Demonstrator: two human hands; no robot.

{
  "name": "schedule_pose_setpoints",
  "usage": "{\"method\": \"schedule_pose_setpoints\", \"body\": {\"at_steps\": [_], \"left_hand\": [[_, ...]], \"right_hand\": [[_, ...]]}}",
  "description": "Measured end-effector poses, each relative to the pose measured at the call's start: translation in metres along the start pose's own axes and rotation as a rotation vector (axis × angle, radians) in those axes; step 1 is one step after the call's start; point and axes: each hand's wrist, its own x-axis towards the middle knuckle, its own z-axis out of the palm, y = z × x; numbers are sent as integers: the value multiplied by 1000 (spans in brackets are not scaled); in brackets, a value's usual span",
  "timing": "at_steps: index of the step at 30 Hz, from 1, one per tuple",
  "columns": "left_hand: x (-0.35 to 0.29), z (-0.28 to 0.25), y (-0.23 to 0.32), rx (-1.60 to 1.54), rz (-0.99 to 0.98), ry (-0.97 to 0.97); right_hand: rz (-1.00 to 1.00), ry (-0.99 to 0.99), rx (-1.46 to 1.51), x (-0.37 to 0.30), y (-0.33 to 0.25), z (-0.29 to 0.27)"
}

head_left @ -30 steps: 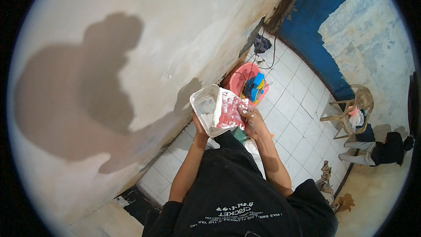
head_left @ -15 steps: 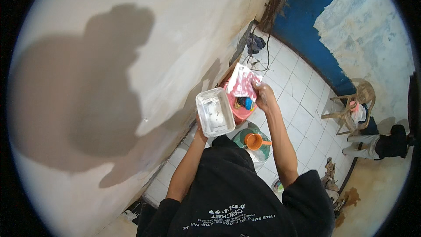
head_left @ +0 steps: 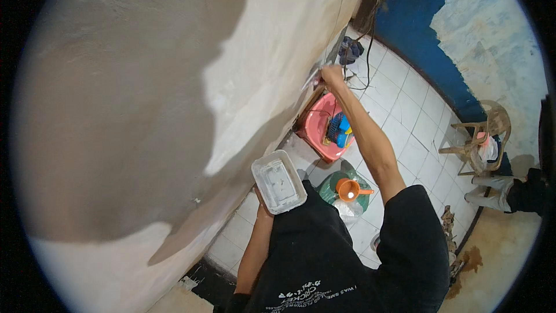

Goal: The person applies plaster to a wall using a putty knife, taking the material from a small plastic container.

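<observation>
Right hand: the right hand (head_left: pixel 332 75) is stretched far out along a straight arm and closed on a small flat tool (head_left: pixel 313 81) whose edge lies against the wall (head_left: pixel 174 98); half a second ago the same hand was drawn in near the chest, holding something pink and white close to the tray.

Left hand: the left hand (head_left: pixel 262 204) is tucked under the white tray (head_left: pixel 278 181) and mostly hidden by it, so the grip itself cannot be told, only that the tray rests on it (the tray sits lower and nearer the body than before).

Hands together or apart: well apart now, one at the wall and one at the chest; in the earlier frame they were close together.

Tray: shallow, rectangular, white, tilted a little, with pale smears inside.

Wall: pale and smooth, with the person's large shadow across it; the shadow covers more of it than a second ago.

Pink basin: the pink basin (head_left: pixel 317 130) stands on the tiled floor (head_left: pixel 405 110) just under the outstretched arm, with blue things in it.

Orange funnel: the orange funnel (head_left: pixel 350 188) sits on a green container (head_left: pixel 331 188) near the person's body.

Chair: a plastic chair (head_left: pixel 480 133) stands off to the right by the blue wall (head_left: pixel 423 29).
</observation>
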Motion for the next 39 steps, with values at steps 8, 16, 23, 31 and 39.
{"method": "schedule_pose_setpoints", "body": {"at_steps": [8, 16, 23, 31, 39], "left_hand": [[14, -4, -15, 10, -70, 10], [11, 3, 7, 99, -126, 24], [8, 7, 18, 100, -129, 33], [24, -2, 0, 84, -198, 16], [30, -1, -5, 83, -220, 14]], "right_hand": [[-117, -42, 11, -75, -108, -20], [-14, 265, -127, -24, 14, -33], [9, 169, -54, 17, 35, -19], [-131, 43, 223, -98, -105, 5], [-248, 140, 25, -108, -108, -23]]}}
